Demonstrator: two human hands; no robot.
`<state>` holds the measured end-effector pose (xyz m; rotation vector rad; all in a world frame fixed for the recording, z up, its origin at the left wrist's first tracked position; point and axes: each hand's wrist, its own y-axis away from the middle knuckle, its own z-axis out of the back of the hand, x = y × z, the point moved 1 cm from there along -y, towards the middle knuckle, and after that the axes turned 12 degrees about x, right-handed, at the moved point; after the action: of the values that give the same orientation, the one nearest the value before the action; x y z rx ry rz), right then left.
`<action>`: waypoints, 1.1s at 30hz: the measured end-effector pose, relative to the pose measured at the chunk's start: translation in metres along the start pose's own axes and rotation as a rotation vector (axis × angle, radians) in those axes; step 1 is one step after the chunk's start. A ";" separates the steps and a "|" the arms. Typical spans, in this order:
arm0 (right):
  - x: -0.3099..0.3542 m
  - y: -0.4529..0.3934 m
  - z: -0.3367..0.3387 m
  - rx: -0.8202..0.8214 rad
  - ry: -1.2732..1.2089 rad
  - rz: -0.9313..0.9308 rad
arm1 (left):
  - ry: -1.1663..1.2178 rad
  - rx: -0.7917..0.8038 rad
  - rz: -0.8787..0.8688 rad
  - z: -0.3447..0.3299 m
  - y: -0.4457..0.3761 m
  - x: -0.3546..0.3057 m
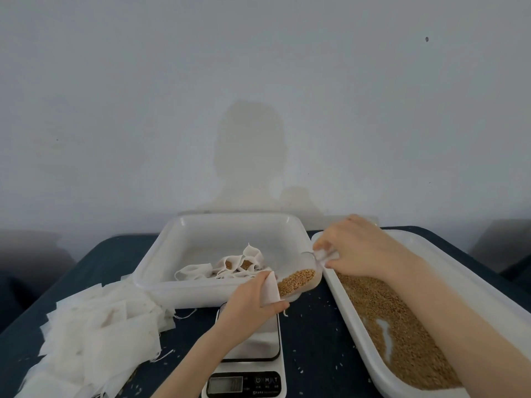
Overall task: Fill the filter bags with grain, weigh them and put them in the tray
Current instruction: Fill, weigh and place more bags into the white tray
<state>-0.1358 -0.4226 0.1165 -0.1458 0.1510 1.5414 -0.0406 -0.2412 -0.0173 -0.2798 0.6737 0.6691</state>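
My left hand (250,305) grips an empty white filter bag (269,288) above the scale, its mouth turned to the right. My right hand (356,248) holds the handle end of a clear scoop (309,267), which is tilted down toward the bag. Brown grain (296,280) lies in the scoop's lower end, right at the bag's mouth. Behind them, the white square tray (161,254) holds several filled bags (244,264). A long white tray (459,282) on the right carries loose grain (402,334).
A digital kitchen scale (253,360) with a steel platform sits at the front centre, under my left wrist. A heap of empty filter bags (97,331) covers the left of the dark table (313,340). Stray grains dot the table. A grey wall stands behind.
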 end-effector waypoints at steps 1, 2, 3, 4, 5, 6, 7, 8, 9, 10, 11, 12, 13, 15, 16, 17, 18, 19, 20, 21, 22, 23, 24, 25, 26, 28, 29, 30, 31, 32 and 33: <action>0.002 -0.002 0.003 -0.037 0.050 0.025 | 0.035 -0.006 0.002 -0.002 0.001 0.000; 0.004 -0.004 0.006 -0.061 0.106 0.041 | 0.077 -0.015 0.004 -0.003 0.001 0.000; 0.007 -0.005 0.008 -0.077 0.154 0.049 | 0.119 -0.025 0.004 -0.004 0.002 -0.001; 0.011 -0.006 0.012 -0.087 0.192 0.050 | 0.152 -0.036 0.001 -0.005 0.003 -0.001; 0.014 -0.007 0.015 -0.093 0.225 0.046 | 0.174 -0.046 0.002 -0.005 0.003 -0.002; 0.018 -0.007 0.019 -0.096 0.263 0.043 | 0.192 -0.057 0.002 -0.005 0.002 -0.002; 0.022 -0.008 0.023 -0.091 0.317 0.039 | 0.211 -0.070 0.004 -0.006 0.000 -0.001; 0.025 -0.008 0.027 -0.086 0.378 0.034 | 0.228 -0.085 0.004 -0.006 -0.001 -0.002; 0.029 -0.008 0.032 -0.084 0.434 0.028 | 0.238 -0.095 0.008 -0.005 -0.002 -0.002; 0.031 -0.009 0.035 -0.082 0.478 0.021 | 0.239 -0.099 0.017 -0.005 -0.002 -0.003; 0.034 -0.009 0.039 -0.086 0.512 0.017 | 0.242 -0.104 0.031 -0.005 -0.003 -0.004; 0.037 -0.010 0.042 -0.097 0.539 0.018 | 0.258 -0.114 0.045 -0.004 -0.004 -0.004; 0.040 -0.011 0.044 -0.115 0.561 0.023 | 0.275 -0.125 0.058 -0.004 -0.004 -0.005; 0.045 -0.012 0.047 -0.154 0.590 0.039 | 0.277 -0.135 0.056 -0.003 -0.006 -0.005; 0.048 -0.012 0.048 -0.169 0.602 0.048 | 0.276 -0.134 0.054 -0.003 -0.006 -0.005; 0.049 -0.012 0.048 -0.182 0.609 0.054 | 0.278 -0.132 0.050 -0.002 -0.007 -0.006; 0.049 -0.011 0.048 -0.190 0.609 0.055 | 0.282 -0.130 0.047 -0.001 -0.007 -0.006; 0.049 -0.011 0.047 -0.191 0.600 0.046 | 0.290 -0.130 0.043 0.000 -0.007 -0.006; 0.046 -0.010 0.046 -0.188 0.584 0.029 | 0.297 -0.136 0.035 0.001 -0.007 -0.006; 0.042 -0.010 0.043 -0.183 0.557 0.010 | 0.297 -0.139 0.030 0.003 -0.006 -0.006; 0.037 -0.009 0.040 -0.176 0.515 -0.004 | 0.295 -0.138 0.026 0.006 -0.006 -0.006; 0.031 -0.008 0.037 -0.165 0.464 -0.012 | 0.300 -0.138 0.021 0.008 -0.007 -0.005; 0.024 -0.006 0.034 -0.143 0.412 -0.022 | 0.311 -0.140 0.012 0.010 -0.008 -0.003; 0.018 -0.005 0.030 -0.109 0.358 -0.034 | 0.319 -0.142 0.005 0.013 -0.008 -0.001; 0.012 -0.002 0.026 -0.068 0.296 -0.048 | 0.330 -0.144 0.000 0.015 -0.008 0.000; 0.000 0.005 0.014 0.014 0.153 -0.080 | 0.378 -0.137 -0.025 0.018 -0.011 0.003; -0.008 0.010 0.006 0.036 0.078 -0.099 | 0.397 -0.131 -0.043 0.018 -0.012 0.005; -0.016 0.015 -0.003 0.042 0.000 -0.122 | 0.409 -0.122 -0.052 0.019 -0.013 0.006; -0.024 0.020 -0.013 0.047 -0.072 -0.156 | 0.423 -0.110 -0.059 0.019 -0.013 0.006; -0.032 0.025 -0.022 0.055 -0.127 -0.194 | 0.437 -0.097 -0.066 0.020 -0.014 0.005; -0.039 0.029 -0.030 0.069 -0.169 -0.233 | 0.441 -0.085 -0.078 0.019 -0.014 0.005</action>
<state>-0.1662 -0.4659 0.0941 0.0221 0.0506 1.3081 -0.0192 -0.2410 -0.0057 -0.5391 1.0506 0.5652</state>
